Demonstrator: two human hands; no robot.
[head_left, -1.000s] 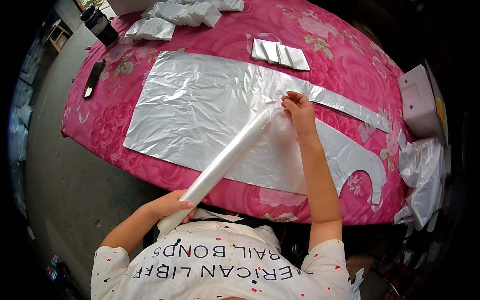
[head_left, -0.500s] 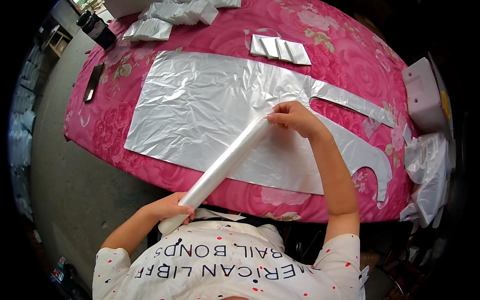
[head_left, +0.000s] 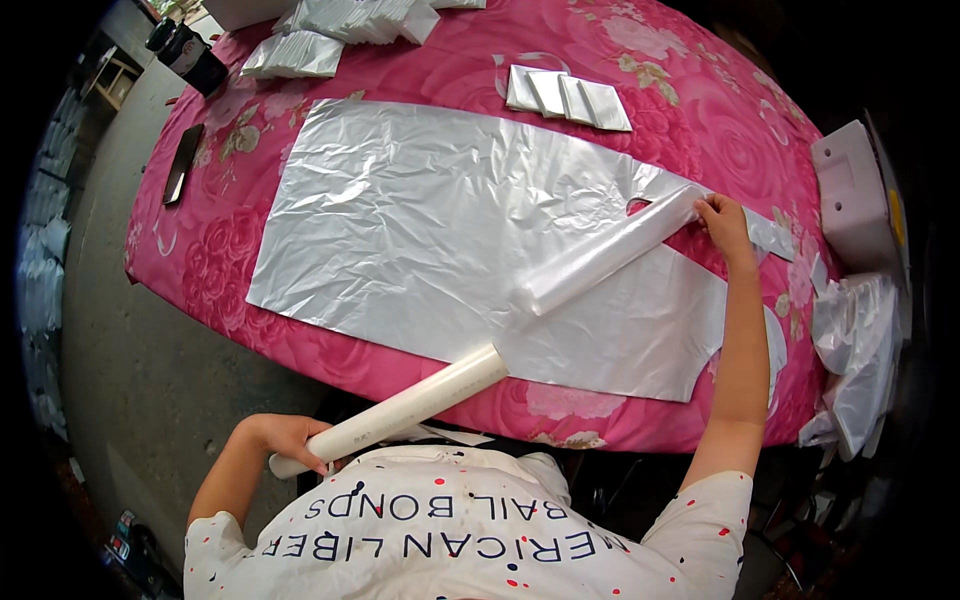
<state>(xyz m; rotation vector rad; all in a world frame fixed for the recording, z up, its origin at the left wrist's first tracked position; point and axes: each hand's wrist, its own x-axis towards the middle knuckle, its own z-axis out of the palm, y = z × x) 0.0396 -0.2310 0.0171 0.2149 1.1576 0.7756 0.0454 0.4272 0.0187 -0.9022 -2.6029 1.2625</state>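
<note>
My left hand [head_left: 288, 438] is closed round the lower end of a cream-white plastic pipe [head_left: 412, 396], held slanting over the table's near edge. My right hand [head_left: 726, 226] pinches the far end of a rolled tube of clear whitish plastic film [head_left: 612, 250]. The film tube is off the pipe, and a gap shows between them. It lies slanting across a large, creased, silvery-white plastic bag [head_left: 390, 210] spread flat on the table. The bag's strap-like handles are at its right end, partly covered by the film tube and my right forearm.
The table has a pink flowered cloth [head_left: 215, 250]. Several folded silvery packets [head_left: 570, 98] lie at the back, with stacks of more [head_left: 350, 25] at the far left. A black bottle [head_left: 188, 58] and a phone [head_left: 183, 165] are on the left. A pale box [head_left: 850, 190] and crumpled clear bags [head_left: 855, 320] stand right.
My right hand has moved right and away, drawing the film tube off the pipe. The pipe is now bare in my left hand, which has shifted slightly left and nearer.
</note>
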